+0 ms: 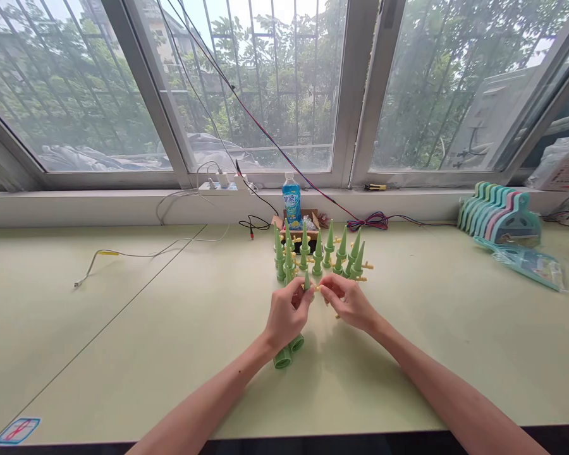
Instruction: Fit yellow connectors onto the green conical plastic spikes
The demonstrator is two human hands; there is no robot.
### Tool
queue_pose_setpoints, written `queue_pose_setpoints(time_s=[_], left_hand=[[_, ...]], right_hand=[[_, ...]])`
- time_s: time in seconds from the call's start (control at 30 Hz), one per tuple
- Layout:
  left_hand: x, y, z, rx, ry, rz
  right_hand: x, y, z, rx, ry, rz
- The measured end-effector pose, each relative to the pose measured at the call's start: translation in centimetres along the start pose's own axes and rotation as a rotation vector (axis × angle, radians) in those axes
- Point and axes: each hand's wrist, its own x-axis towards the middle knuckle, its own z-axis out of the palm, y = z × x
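Note:
My left hand (287, 316) is closed around a green plastic cone (306, 280) whose tip points up between my fingers; two more green cone bases (287, 352) stick out below its palm. My right hand (348, 302) pinches a small yellow piece (317, 287) against that cone. Just beyond both hands, several green cones with yellow side pieces (322, 254) stand upright in a cluster on the pale green table (171, 328).
A blue drink bottle (291, 201) and a small open box (308, 222) stand behind the cones. Cables (374, 221) and a power strip (222, 182) lie by the window sill. Pastel plastic dustpans (500, 213) and a bagged one (526, 260) sit at right.

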Motion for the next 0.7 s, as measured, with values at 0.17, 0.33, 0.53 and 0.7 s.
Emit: queue_pose_setpoints(time_s=[0.17,0.33,0.53,0.7], left_hand=[[-0.1,0.0,0.0,0.018,-0.041,0.015],[-0.1,0.1,0.1,0.03,-0.059,0.018],[-0.1,0.0,0.1,0.012,-0.022,0.0],[0.0,0.1,0.0,0.018,-0.003,0.007]], right_hand=[[0.1,0.5,0.2,-0.074,0.031,0.024],[0.2,0.9,0.3,-0.094,0.026,0.045],[0.1,0.2,0.2,-0.034,0.037,0.066],[0.0,-0.2,0.0,0.016,-0.003,0.014]])
